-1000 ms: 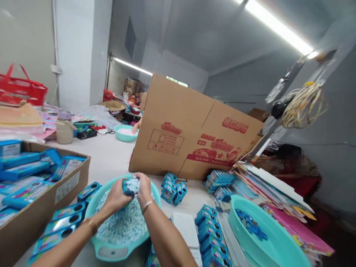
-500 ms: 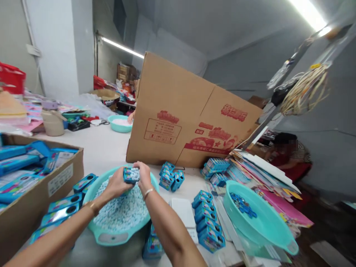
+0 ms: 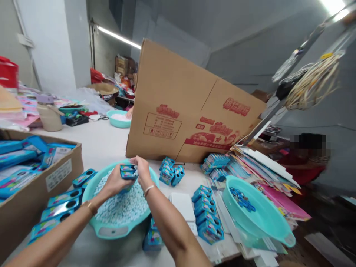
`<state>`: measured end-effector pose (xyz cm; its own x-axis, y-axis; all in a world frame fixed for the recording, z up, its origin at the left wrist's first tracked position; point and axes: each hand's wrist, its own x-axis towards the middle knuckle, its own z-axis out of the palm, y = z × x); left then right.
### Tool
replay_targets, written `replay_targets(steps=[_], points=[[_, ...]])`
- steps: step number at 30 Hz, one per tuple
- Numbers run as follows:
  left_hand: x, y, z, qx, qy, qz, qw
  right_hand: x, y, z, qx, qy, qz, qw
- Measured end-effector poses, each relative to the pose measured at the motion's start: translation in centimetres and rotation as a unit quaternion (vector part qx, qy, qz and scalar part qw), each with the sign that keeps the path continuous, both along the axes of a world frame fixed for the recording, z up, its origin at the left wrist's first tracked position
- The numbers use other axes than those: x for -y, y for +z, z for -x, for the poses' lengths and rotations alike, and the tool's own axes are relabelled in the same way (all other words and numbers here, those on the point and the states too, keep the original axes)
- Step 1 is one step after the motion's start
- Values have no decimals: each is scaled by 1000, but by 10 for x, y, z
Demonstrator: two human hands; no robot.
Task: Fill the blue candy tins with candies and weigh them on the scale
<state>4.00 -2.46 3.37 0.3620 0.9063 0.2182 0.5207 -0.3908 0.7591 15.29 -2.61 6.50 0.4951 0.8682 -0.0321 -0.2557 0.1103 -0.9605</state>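
Both my hands meet over a teal basin (image 3: 109,231) full of small white pellets (image 3: 124,207). My left hand (image 3: 115,181) grips a small blue box (image 3: 128,172) from the left side. My right hand (image 3: 142,170) pinches the same box from the right, fingers closed on its top edge. A few white pellets show at the box's opening. The box is held just above the pellet heap, at the basin's far rim.
A big tilted cardboard carton (image 3: 189,111) stands behind the basin. Small blue boxes (image 3: 207,218) lie in rows to the right, a cluster (image 3: 171,174) beyond. A second teal basin (image 3: 267,222) overhangs the table edge. Left, an open carton (image 3: 36,185) holds blue packs. Another person's hand (image 3: 128,112) is at a far basin.
The heap of pellets that topped the box a second ago has gone down; the box now looks nearly level. My hands stay together over the basin while the view has tilted down and right.
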Motion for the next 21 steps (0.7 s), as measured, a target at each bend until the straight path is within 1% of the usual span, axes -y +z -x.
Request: replay_targets(steps=[3, 6, 8, 9, 11, 14, 16, 17, 18, 19, 20, 21], points=[[5, 1, 9, 25, -17, -4, 1000, 11, 2, -2, 4, 15, -2, 1000], [15, 0, 27, 52, -36, 0, 998, 25, 1, -15, -25, 47, 13, 999], [22, -3, 39, 70, -50, 3, 996, 35, -2, -20, -42, 38, 36, 998], [27, -5, 44, 81, -56, 4, 995, 39, -4, -18, -45, 29, 39, 998], [35, -9, 51, 108, -56, 5, 993, 49, -7, -5, -45, 28, 27, 998], [46, -12, 57, 157, -51, 35, 986, 60, -6, 21, -50, 88, 6, 995], [53, -10, 64, 192, -53, 70, 978, 62, -5, 25, -45, 122, 9, 991], [56, -9, 69, 208, -55, 84, 973, 62, -6, 21, -18, 133, 14, 991], [59, -7, 74, 220, -58, 90, 970, 61, -9, 13, 34, 143, 24, 989], [63, -4, 80, 227, -66, 88, 968, 61, -14, 3, 118, 155, 33, 980], [66, -2, 85, 229, -78, 83, 967, 61, -22, -6, 224, 172, 43, 958], [68, 0, 90, 229, -92, 75, 966, 64, -32, -14, 339, 203, 54, 917]])
